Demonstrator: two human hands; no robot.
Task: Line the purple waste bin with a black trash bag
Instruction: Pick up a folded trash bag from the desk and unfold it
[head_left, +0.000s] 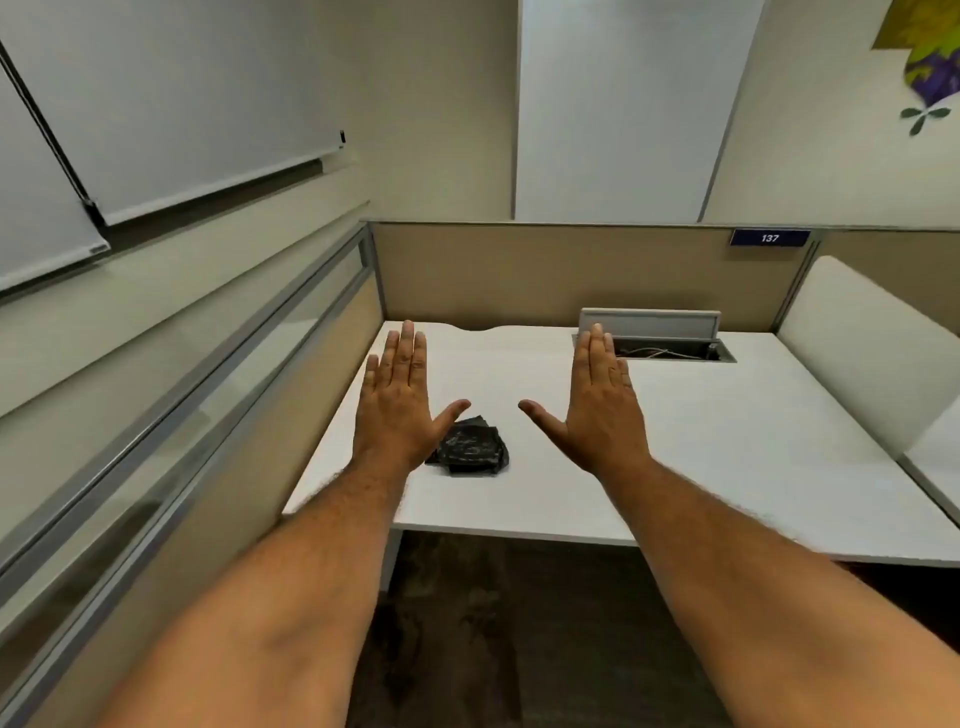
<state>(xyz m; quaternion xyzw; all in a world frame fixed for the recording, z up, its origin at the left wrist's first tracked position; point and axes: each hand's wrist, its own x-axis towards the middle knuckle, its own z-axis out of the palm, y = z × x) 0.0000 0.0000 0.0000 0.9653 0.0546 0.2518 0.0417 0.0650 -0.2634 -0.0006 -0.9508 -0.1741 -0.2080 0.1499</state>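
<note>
A folded black trash bag (470, 446) lies on the white desk (727, 467), near its front left part. My left hand (402, 400) is stretched out flat above the desk, palm down, its thumb just over the bag's left edge. My right hand (597, 402) is held out the same way to the right of the bag, apart from it. Both hands hold nothing, thumbs spread toward each other. No purple waste bin is in view.
Beige partition walls (545, 270) close the desk at the back and left. An open cable hatch (660, 338) with wires sits at the desk's back right. A white side panel (872, 353) stands at the right. Dark floor (493, 623) lies below the desk's front edge.
</note>
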